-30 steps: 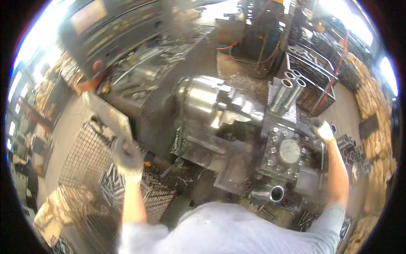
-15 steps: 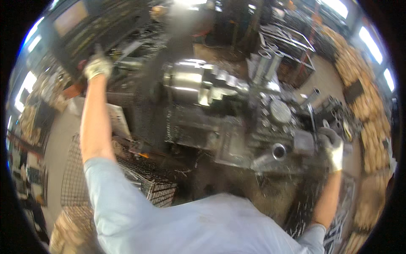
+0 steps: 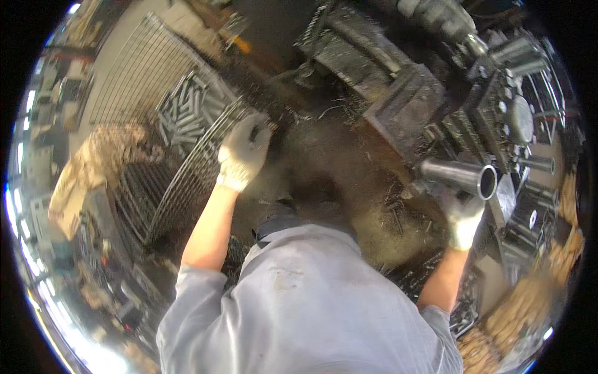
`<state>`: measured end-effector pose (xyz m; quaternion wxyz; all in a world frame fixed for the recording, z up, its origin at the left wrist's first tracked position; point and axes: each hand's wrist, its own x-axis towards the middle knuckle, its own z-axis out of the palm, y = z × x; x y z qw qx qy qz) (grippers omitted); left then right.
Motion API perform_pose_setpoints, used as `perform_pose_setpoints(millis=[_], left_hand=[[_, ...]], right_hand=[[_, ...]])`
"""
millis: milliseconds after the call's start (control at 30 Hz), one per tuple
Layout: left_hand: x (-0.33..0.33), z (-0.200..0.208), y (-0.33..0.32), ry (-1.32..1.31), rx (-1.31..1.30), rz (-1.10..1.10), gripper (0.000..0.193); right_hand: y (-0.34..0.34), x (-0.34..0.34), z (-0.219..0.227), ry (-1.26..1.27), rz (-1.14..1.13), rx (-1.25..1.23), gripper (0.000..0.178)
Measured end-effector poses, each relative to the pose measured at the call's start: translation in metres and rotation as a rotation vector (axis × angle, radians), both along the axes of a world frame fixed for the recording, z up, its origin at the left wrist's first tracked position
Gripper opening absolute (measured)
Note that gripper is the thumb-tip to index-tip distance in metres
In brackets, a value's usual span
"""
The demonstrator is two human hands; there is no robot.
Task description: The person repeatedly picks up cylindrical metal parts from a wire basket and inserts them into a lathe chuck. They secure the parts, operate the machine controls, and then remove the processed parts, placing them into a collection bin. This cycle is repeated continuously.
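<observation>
My right hand [image 3: 462,218], in a white glove with a grey palm, is closed around a smooth metal tube [image 3: 455,176] at the right, below the lathe carriage. The tube's open end points right; its underside hides part of my fingers. My left hand [image 3: 244,149], gloved alike, hovers by the near rim of a wire basket [image 3: 187,163]. Its fingers are loosely curled with a dark gap between thumb and fingers, and nothing shows in it. Inside the basket lie several short metal tubes [image 3: 187,112].
The lathe [image 3: 398,93], dark and oily, fills the upper right, with its round tool post [image 3: 520,118]. More tubes [image 3: 523,230] lie at the far right near brown sacks [image 3: 523,318]. Metal chips litter the floor [image 3: 386,230]. A brown sack [image 3: 93,168] sits left of the basket.
My view has swung left and down toward the basket. My left hand has come back from the lathe's left end to the basket. My right hand has left the carriage handle and taken hold of the tube.
</observation>
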<state>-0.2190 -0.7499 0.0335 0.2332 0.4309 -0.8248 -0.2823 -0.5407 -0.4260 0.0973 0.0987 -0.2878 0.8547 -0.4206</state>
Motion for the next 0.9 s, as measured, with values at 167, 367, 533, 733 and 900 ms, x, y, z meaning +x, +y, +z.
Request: perform_pose_setpoints(millis=[167, 367, 533, 733, 900], left_hand=[[0.058, -0.035, 0.011, -0.119, 0.053, 0.075, 0.03], [0.267, -0.103, 0.133, -0.332, 0.44, 0.48, 0.039], [0.432, -0.165, 0.325, -0.233, 0.824, 1.059, 0.047], [0.517, -0.274, 0.533, -0.121, 1.085, 1.344, 0.04], [0.467, -0.313, 0.664, -0.287, 0.876, 1.553, 0.043]], right_hand=[[-0.023, 0.006, 0.01, -0.053, 0.01, -0.105, 0.03], [-0.076, 0.101, 0.022, 0.017, 0.678, -0.122, 0.042], [-0.152, 0.259, -0.006, -0.206, 0.97, -0.041, 0.03], [-0.182, 0.477, -0.035, -0.058, 1.419, 0.078, 0.023], [-0.162, 0.636, -0.02, -0.146, 1.921, 0.214, 0.032]])
